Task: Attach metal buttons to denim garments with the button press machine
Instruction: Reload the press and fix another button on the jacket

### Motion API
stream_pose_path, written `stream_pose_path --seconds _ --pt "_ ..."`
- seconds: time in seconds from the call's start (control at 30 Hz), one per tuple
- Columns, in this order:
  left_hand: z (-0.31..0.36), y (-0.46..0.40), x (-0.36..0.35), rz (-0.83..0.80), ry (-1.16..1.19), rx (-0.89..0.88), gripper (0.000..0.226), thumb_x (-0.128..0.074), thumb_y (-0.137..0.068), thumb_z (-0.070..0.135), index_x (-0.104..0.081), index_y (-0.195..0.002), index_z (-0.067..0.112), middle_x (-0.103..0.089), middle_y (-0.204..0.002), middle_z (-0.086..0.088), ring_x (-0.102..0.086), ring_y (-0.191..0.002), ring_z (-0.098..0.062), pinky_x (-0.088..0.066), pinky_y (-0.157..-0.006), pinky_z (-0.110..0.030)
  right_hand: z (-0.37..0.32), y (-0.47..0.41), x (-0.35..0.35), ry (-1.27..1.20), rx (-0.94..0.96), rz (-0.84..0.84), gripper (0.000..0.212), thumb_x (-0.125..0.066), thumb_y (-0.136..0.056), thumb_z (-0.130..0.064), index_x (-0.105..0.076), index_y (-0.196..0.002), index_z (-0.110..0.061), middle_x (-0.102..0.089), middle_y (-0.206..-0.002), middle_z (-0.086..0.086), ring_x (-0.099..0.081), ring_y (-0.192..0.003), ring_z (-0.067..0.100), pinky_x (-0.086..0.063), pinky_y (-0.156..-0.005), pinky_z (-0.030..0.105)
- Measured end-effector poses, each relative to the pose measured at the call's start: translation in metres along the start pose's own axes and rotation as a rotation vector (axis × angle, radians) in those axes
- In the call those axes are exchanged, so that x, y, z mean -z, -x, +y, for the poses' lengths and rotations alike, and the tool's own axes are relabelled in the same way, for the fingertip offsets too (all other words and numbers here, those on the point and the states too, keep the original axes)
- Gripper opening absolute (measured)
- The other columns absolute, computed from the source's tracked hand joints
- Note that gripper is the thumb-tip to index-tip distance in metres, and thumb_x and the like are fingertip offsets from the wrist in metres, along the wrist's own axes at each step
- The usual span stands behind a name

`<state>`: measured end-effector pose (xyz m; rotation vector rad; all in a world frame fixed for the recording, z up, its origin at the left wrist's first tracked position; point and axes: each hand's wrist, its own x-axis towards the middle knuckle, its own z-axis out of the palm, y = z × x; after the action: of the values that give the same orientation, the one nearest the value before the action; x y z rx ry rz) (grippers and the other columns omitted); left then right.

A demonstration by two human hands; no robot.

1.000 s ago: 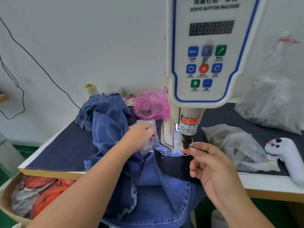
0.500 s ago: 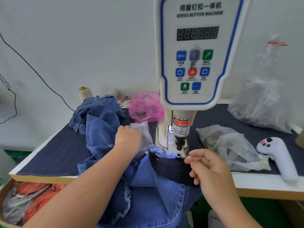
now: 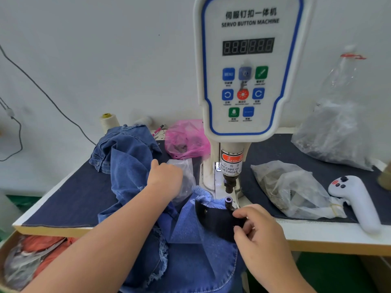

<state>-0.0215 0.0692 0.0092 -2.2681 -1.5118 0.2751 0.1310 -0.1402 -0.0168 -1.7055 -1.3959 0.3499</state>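
The right hand (image 3: 261,233) pinches the dark waistband (image 3: 213,216) of the denim garment (image 3: 190,240), just beside the lower die (image 3: 228,200) of the button machine (image 3: 247,66). The left hand (image 3: 166,179) reaches into a clear bag (image 3: 184,176); its finger posture cannot be determined.

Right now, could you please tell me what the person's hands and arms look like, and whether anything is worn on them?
Both arms are bare as far up as the picture shows: no sleeves, gloves, watch or bracelets. The left hand and the right hand carry no rings that I can see. The fingernails that show on the right hand are short and unpainted.
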Motion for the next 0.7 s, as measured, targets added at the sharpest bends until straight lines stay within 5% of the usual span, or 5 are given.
stream_pose_path --seconds 0.5,0.7 --pt "-0.001 0.009 0.007 0.028 0.242 0.032 0.019 -0.051 -0.085 0.011 -0.063 -0.097 0.020 -0.069 -0.099 0.001 -0.061 -0.096 -0.019 -0.032 -0.093 -0.033 0.005 -0.001 -0.012 0.041 0.045 0.022 0.025 -0.068 -0.084 -0.007 -0.060 -0.097 -0.028 -0.045 -0.094 -0.018 -0.050 -0.084 0.003 -0.040 -0.071 0.006" --pt "-0.003 0.017 0.020 0.156 0.596 0.086 0.021 -0.048 -0.085 0.012 -0.064 -0.089 0.026 -0.067 -0.095 0.008 -0.058 -0.088 -0.019 -0.036 -0.092 -0.033 0.011 0.001 -0.015 0.101 0.021 0.071 0.033 -0.071 -0.083 -0.023 -0.058 -0.113 -0.028 -0.042 -0.108 -0.019 -0.048 -0.096 0.003 -0.047 -0.084 0.024"
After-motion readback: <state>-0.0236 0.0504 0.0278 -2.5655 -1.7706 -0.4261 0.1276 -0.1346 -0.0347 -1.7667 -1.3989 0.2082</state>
